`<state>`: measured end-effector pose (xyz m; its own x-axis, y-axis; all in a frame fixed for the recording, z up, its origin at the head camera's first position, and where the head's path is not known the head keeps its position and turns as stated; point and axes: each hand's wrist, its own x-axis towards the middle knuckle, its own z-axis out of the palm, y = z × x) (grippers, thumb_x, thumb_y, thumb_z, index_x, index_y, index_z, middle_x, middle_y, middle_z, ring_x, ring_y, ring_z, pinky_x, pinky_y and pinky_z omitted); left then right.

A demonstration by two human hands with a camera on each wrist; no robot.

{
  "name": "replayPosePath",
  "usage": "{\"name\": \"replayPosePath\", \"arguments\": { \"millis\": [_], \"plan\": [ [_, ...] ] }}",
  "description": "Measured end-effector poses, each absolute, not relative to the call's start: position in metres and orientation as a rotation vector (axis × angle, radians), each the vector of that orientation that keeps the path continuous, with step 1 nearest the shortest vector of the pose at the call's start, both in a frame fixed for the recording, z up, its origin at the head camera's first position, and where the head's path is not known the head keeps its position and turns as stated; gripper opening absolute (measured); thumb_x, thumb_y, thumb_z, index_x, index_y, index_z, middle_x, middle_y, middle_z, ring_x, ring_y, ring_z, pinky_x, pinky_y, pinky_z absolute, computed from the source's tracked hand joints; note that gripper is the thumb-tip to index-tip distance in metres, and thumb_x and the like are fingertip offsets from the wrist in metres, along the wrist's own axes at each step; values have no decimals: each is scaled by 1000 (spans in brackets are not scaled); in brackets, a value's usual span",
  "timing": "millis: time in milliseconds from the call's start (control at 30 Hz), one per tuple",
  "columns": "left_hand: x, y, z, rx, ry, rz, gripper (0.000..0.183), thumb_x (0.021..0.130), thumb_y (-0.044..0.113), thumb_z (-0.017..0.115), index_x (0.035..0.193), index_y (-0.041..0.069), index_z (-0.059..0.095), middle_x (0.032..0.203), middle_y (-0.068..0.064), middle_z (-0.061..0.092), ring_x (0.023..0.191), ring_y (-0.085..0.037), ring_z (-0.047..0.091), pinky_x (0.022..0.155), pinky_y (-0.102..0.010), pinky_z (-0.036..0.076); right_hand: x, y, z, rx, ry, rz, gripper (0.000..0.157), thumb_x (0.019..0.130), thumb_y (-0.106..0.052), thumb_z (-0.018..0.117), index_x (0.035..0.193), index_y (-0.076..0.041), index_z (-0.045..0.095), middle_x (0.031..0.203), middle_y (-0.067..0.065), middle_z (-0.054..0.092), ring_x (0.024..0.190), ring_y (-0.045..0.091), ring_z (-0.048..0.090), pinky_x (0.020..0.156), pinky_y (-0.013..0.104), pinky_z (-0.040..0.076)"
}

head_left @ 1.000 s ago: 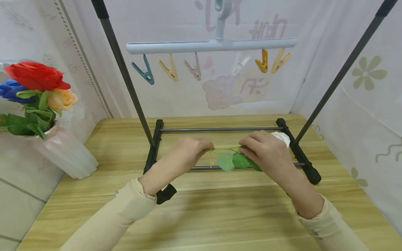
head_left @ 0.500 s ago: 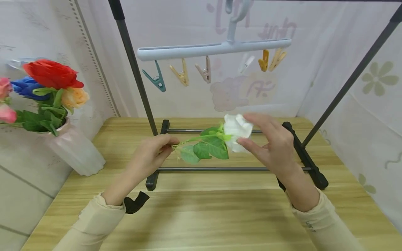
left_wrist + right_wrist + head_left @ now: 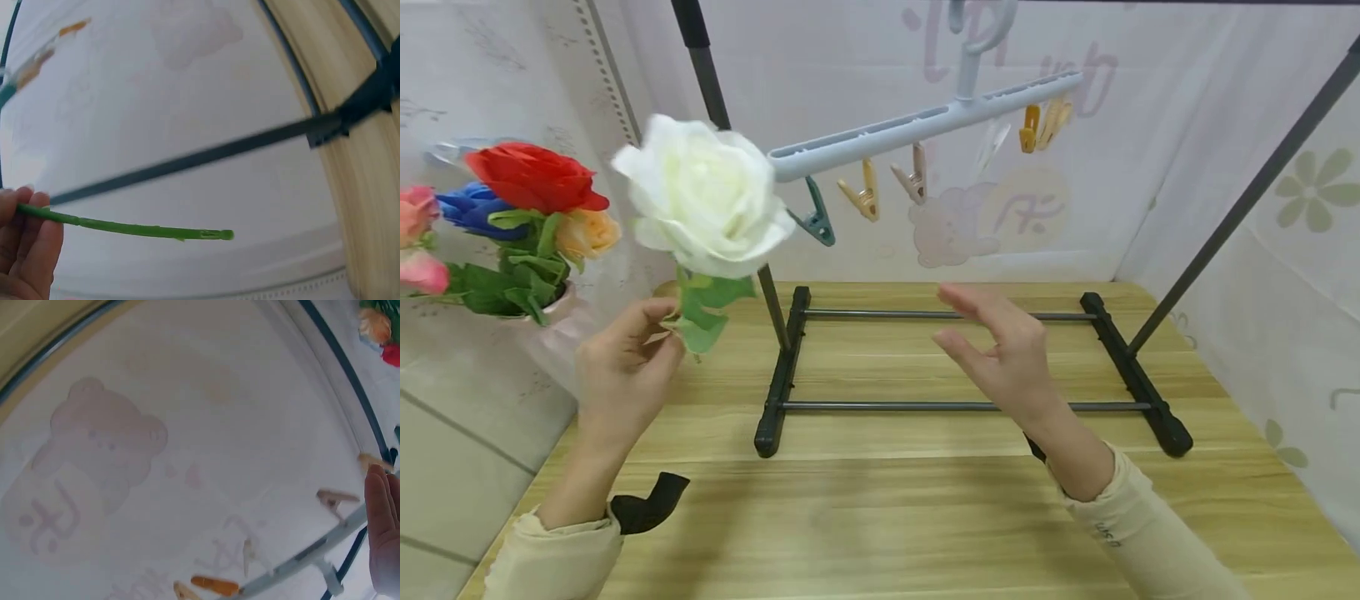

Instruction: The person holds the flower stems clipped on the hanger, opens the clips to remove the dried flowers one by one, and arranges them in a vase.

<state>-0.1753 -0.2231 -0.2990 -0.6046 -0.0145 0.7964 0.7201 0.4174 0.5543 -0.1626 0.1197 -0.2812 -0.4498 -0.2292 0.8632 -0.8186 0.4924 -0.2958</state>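
Note:
My left hand (image 3: 628, 371) pinches the stem of a white rose (image 3: 707, 196), which stands upright at the left with green leaves (image 3: 703, 312) under its bloom. In the left wrist view the green stem (image 3: 144, 230) sticks out past the fingers, its cut end free. My right hand (image 3: 1003, 350) hangs in the air above the rack's base, fingers and thumb apart, holding nothing. Just right of the rose, a light blue hanger (image 3: 917, 125) bears several clothespins, among them a teal clothespin (image 3: 815, 218) and a yellow clothespin (image 3: 1028, 129).
A pale vase (image 3: 553, 342) with red, blue, orange and pink flowers stands at the left. The rack's black base (image 3: 778, 375) and its crossbars (image 3: 887, 407) lie on the wooden table (image 3: 865, 517). A slanted pole (image 3: 1247, 196) rises at the right.
The rose has swung left and up in my left hand, from lying sideways to upright. My right hand has let go of its bloom. The hanger has turned, its left end nearer.

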Motion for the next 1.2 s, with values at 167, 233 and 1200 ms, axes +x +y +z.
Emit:
{"name": "replayPosePath", "arguments": {
  "millis": [167,233,1200],
  "plan": [
    [-175,-239,-293,-482,-1790,-1374,13,82,-17,58,95,-20,60,91,10,70,79,-1,67,69,-10,50,-170,102,-297,935,-2037,1039,51,92,-41,56,110,6,64,105,17,68,97,25,66,83,25,52],
    [-174,-244,-291,-448,-1702,-1503,14,82,-14,61,95,-19,59,90,3,71,79,-6,68,75,-15,52,-173,93,-303,951,-2093,1113,44,91,-35,59,111,4,63,105,16,68,97,24,66,82,27,53],
    [-174,-303,-268,-75,-1465,-1546,29,90,10,59,117,-2,61,88,-4,70,77,-11,66,66,-11,51,-244,-112,-369,904,-2693,1658,72,81,-22,74,141,-7,39,137,8,51,121,15,52,97,21,43]
  ]
}}
